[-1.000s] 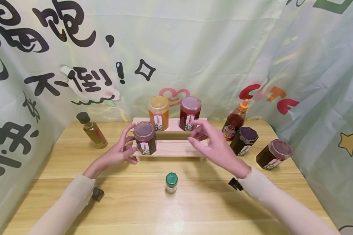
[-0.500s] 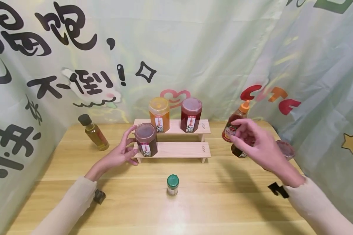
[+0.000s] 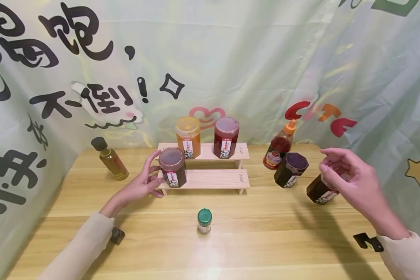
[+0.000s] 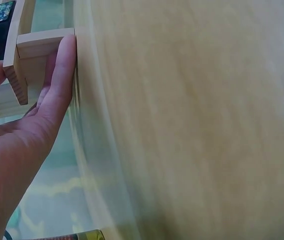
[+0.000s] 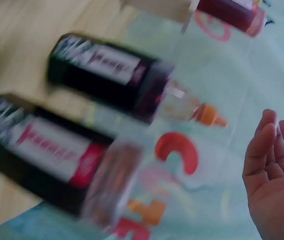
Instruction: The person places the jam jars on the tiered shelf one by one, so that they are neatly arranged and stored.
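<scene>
Wooden table (image 3: 231,241) holds a stepped rack (image 3: 204,177); right of it, the right hand (image 3: 353,181) hovers with loose fingers above the brown jar (image 3: 318,190), and should grip its lid squarely; the left hand (image 3: 140,182), fingers relaxed, touches the rack's dark jar (image 3: 172,167).

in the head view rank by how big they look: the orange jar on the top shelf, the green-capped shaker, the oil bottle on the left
1. orange jar
2. oil bottle, close to the jar in size and tilted, so this order is unsure
3. green-capped shaker, clearly smallest although nearest the camera

Head view looks down; wrist views sit close, sharing the table (image 3: 231,241)
</scene>
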### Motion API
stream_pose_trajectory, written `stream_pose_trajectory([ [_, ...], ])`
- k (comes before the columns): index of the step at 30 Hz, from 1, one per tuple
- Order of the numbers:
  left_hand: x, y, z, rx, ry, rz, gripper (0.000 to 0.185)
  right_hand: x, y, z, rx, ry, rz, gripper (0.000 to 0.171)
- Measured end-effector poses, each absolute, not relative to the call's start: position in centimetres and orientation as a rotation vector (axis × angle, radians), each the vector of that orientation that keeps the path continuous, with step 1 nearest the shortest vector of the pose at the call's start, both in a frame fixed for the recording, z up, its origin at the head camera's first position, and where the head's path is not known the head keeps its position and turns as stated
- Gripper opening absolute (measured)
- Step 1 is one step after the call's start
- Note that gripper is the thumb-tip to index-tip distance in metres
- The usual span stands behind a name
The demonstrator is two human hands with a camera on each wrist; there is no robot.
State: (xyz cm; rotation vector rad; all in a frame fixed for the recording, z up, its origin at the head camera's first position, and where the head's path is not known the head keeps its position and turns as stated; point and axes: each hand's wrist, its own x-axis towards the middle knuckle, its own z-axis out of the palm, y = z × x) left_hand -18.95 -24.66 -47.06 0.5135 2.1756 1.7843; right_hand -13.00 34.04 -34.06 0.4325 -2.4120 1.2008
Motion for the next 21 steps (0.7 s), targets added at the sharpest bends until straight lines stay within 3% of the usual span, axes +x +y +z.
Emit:
stream_pose_trajectory([
  [11, -19.0, -24.6, -47.0, 0.503, 2.182, 1.779, 0.099, -12.7, 39.5, -37.5, 0.269, -2.525, 1.17, 0.075],
  [21, -19.1, -24.4, -46.9, 0.494, 2.2, 1.763, 0.099, -14.0, 42.7, -41.4, 0.39, -2.572, 1.338, 0.098],
])
